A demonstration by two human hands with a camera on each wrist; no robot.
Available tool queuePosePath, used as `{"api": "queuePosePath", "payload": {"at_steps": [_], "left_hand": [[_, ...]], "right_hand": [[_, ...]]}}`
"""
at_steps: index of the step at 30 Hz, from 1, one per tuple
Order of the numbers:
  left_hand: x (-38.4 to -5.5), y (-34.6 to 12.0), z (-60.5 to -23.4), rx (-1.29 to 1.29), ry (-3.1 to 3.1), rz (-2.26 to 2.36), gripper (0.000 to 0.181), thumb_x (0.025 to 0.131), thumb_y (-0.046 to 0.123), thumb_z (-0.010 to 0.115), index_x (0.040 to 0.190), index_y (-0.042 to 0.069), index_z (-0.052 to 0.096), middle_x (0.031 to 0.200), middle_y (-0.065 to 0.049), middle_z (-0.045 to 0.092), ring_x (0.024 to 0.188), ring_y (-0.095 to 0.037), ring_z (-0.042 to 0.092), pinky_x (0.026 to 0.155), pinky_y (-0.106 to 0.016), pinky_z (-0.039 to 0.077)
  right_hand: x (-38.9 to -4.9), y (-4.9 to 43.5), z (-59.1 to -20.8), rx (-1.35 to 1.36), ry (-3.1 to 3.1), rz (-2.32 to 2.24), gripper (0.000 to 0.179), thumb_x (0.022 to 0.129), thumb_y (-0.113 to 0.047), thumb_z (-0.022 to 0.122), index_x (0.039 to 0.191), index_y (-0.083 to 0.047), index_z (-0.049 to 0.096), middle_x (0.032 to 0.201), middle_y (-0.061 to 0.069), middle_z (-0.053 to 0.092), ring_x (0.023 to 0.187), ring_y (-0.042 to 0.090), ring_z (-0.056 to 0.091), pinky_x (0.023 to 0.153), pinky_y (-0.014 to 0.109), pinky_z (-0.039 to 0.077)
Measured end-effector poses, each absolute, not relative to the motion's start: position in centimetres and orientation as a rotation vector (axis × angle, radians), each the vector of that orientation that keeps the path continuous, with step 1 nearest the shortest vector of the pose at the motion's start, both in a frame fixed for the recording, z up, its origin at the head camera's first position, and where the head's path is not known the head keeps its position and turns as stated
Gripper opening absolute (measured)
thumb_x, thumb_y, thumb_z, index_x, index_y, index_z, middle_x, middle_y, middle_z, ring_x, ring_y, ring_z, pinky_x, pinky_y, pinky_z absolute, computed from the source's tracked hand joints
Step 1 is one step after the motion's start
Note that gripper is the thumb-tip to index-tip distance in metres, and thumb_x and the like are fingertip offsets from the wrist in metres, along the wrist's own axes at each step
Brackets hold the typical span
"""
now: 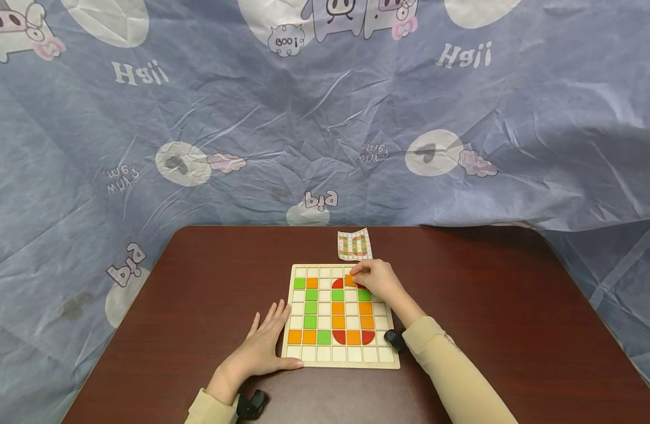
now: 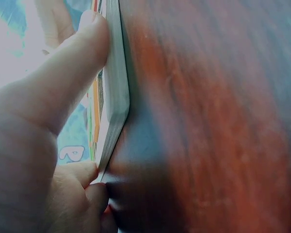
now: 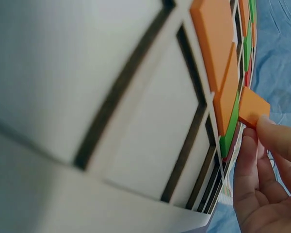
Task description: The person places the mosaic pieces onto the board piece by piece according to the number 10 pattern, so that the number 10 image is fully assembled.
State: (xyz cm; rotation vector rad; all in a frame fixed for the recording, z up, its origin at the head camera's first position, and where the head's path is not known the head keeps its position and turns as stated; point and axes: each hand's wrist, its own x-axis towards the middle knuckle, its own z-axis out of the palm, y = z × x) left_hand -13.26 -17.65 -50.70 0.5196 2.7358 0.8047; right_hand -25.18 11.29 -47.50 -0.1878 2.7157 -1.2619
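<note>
A pale wooden grid board [image 1: 325, 356] lies on the table with green, orange and red tiles in some of its squares. My right hand [image 1: 377, 280] pinches an orange square tile [image 3: 253, 105] between thumb and fingers. It holds the tile over the second row from the board's far edge, between two red quarter-round tiles; the right one [image 1: 361, 286] is partly covered by the hand. My left hand [image 1: 261, 344] spreads along the board's near left corner, fingers straight at the left side. Its thumb [image 2: 94, 36] rests against the near edge.
A small paper card [image 1: 355, 245] printed with a coloured grid pattern lies just beyond the board. The dark brown table [image 1: 478, 294] extends to both sides. A blue-grey cloth with cartoon prints [image 1: 282, 129] hangs behind the table.
</note>
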Motion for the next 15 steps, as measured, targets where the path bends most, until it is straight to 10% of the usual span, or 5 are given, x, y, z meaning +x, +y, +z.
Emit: {"api": "queuePosePath", "payload": {"at_steps": [15], "left_hand": [[-13.32, -17.63, -50.40, 0.510, 2.739, 0.800, 0.118, 0.073, 0.059, 0.080, 0.158, 0.006, 0.018, 0.165, -0.016, 0.012, 0.153, -0.035, 0.009, 0.119, -0.064, 0.005]], "right_hand": [[-25.00, 10.66, -47.32, -0.299, 2.843, -1.052, 0.008, 0.087, -0.007, 0.073, 0.094, -0.008, 0.077, 0.096, 0.007, 0.067, 0.080, 0.019, 0.059, 0.074, 0.036, 0.053]]}}
